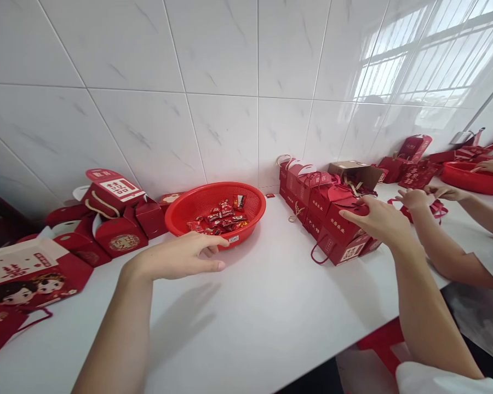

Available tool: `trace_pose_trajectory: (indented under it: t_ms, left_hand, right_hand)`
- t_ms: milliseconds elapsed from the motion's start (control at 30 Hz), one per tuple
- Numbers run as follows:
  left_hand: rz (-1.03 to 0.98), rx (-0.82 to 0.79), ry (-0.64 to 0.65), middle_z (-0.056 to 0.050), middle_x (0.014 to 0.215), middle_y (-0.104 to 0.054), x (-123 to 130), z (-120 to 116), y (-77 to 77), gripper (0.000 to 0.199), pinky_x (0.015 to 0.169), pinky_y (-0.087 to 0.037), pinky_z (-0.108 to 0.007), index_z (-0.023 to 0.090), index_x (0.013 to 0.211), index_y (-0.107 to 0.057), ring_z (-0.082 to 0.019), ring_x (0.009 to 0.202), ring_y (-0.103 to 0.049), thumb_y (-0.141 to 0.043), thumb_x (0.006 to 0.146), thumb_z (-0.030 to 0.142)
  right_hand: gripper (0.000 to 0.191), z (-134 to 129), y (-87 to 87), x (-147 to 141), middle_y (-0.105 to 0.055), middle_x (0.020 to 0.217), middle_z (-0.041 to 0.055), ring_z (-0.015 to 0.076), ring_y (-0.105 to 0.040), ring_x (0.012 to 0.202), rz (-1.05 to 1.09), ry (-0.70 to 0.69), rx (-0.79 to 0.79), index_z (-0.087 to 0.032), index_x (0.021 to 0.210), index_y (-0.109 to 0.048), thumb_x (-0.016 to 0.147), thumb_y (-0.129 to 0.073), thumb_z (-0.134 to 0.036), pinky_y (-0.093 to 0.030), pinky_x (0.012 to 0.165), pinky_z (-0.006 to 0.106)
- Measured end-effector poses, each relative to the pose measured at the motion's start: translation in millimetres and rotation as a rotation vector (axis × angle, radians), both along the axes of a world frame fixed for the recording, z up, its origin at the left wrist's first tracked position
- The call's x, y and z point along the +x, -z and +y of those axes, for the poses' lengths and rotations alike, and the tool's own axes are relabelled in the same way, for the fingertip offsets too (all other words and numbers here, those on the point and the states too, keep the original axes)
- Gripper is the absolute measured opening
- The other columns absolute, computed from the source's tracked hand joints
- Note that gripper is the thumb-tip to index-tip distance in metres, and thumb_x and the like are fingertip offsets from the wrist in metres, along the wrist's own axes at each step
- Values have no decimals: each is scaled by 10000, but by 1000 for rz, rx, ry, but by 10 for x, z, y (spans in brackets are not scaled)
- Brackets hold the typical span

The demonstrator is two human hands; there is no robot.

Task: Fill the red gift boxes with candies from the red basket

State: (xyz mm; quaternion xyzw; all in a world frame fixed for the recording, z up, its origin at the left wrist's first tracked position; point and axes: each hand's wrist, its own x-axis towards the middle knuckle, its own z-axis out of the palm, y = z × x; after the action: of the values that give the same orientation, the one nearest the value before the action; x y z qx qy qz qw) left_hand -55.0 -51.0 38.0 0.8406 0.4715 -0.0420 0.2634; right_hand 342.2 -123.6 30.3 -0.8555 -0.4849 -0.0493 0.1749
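Note:
My left hand (187, 254) hovers above the white table, its thumb and fingers apart and nothing in them. Just behind it is a red plastic basket (257, 219) with small wrapped candies (224, 216) inside. My right hand (373, 219) is at the top of a red gift box (340, 224), thumb and fingers closed about its upper edge; part of the grip is hidden. That box is at the near end of a row of similar red gift boxes (299, 186) along the wall. A dark red cord handle (319, 254) loops onto the table beside it.
Several red boxes (123, 241) are piled at left, near a printed red bag (36, 273). An open cardboard box (365, 175) stands behind the row. At right, a co-worker's hands (414, 200) handle a red item, near another red basket (472, 180).

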Motion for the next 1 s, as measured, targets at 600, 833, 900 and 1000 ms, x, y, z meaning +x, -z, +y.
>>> trace_pose_trajectory:
  t_ms: [600, 833, 900, 1000]
  left_hand:
    - [-87, 124, 78, -49, 1398, -652, 26, -12, -38, 510, 1038, -485, -344, 251, 1327, -652, -277, 1274, -605, -620, 876, 486]
    - [-520, 373, -26, -75, 1325, -677, -31, 398, 70, 451, 1042, -505, -346, 217, 1227, -697, -255, 1241, -619, -655, 841, 445]
    - [-578, 502, -145, -87, 1376, -642, -258, 628, -21, 448, 1086, -481, -380, 208, 1194, -708, -268, 1268, -600, -665, 817, 447]
    - [-499, 672, -416, -110, 1364, -638, -738, 926, -260, 427, 1094, -468, -412, 182, 1165, -713, -286, 1264, -596, -692, 807, 414]
  right_hand:
    - [460, -50, 417, -351, -593, 1349, 215, 388, -560, 1266, -170, -356, 822, -170, 1166, -637, 934, -567, -561, -449, 1031, 557]
    - [234, -52, 1097, -1388, -648, 1260, 182, 237, -697, 1026, -18, -1190, 663, -191, 1195, -592, 965, -558, -221, -596, 850, 368]
    - [276, -109, 1300, -1612, -627, 1292, 203, 241, -687, 1023, 45, -1374, 560, -168, 1218, -584, 945, -541, -184, -605, 842, 377]
    - [328, -226, 1527, -1770, -618, 1305, 206, 265, -660, 1082, 103, -1510, 435, -153, 1218, -590, 891, -568, -155, -599, 892, 397]
